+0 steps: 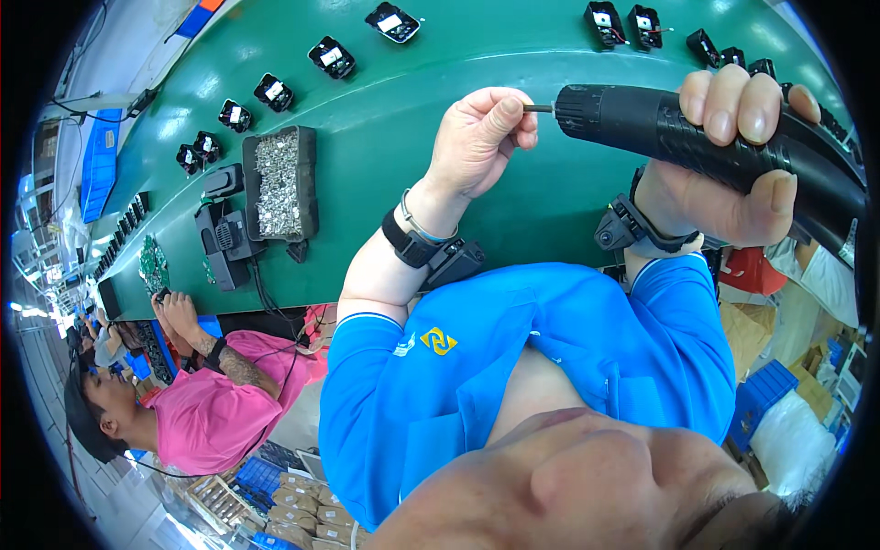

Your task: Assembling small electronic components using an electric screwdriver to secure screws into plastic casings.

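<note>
My right hand (733, 156) is wrapped round the thick body of a black electric screwdriver (619, 119), held above the green table with its ribbed nose pointing left. At that nose sticks out a thin dark screwdriver bit (539, 108). Thumb and fingers of my left hand (481, 137) pinch the bit's outer end. Whether the bit is fully seated in the nose I cannot tell. The back end of the screwdriver runs out toward the right rim of the view.
A dark tray (309, 197) of small metal parts stands on the green table (385, 137). Left of it lies a black device (225, 238) with cables. Several black housings (332, 58) line the far side. At left, a co-worker in pink (215, 394) handles a green circuit board (154, 264).
</note>
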{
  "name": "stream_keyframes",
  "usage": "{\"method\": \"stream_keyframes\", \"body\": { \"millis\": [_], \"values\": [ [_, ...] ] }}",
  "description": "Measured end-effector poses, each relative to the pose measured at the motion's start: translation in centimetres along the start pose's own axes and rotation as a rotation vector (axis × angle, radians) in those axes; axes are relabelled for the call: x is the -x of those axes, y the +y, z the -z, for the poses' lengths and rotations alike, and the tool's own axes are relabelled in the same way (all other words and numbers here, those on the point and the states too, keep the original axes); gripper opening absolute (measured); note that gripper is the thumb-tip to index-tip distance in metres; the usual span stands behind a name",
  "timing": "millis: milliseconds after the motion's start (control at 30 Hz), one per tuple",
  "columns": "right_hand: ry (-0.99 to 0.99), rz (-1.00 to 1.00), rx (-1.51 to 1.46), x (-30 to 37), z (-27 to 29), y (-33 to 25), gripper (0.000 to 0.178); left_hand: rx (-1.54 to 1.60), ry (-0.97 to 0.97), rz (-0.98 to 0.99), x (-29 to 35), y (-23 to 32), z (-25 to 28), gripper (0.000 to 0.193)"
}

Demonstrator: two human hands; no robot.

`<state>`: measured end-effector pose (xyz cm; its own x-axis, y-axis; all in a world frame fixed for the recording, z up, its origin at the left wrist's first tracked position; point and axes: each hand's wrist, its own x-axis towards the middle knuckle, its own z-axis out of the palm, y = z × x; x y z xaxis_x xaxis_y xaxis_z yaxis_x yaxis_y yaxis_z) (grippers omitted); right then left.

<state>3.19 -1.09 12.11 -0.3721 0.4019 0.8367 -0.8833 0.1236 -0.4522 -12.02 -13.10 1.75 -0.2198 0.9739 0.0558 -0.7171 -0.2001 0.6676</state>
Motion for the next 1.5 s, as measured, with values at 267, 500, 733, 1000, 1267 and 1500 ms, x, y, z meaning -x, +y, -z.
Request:
{"method": "stream_keyframes", "body": {
  "millis": [267,500,733,1000,1267,1500],
  "values": [
    [-0.019,0.009,-0.016,0.1,-0.1,-0.8,0.054,-0.203,0.019,-0.042,0.4,-0.1,-0.5,0.029],
    [0.066,0.101,0.065,-0.5,-0.7,-3.5,0.051,-0.21,-0.101,-0.108,-0.4,0.1,-1.0,0.047],
    [0.268,0.287,0.011,0.4,4.8,-9.7,0.043,-1.724,0.084,-0.517,-9.4,-2.9,-2.9,0.068],
    [0.368,0.367,0.126,0.5,5.8,-10.6,0.036,-2.005,0.005,-0.227,-18.4,-6.6,-3.2,0.083],
    [0.279,0.35,0.122,-0.7,3.7,-8.7,0.036,-2.059,0.092,-0.332,-19.3,-7.1,-1.0,0.066],
    [0.263,0.335,0.144,-1.0,3.4,-6.8,0.04,-1.612,-0.034,-0.597,-7.7,-1.3,-4.7,0.09]
  ]
}}
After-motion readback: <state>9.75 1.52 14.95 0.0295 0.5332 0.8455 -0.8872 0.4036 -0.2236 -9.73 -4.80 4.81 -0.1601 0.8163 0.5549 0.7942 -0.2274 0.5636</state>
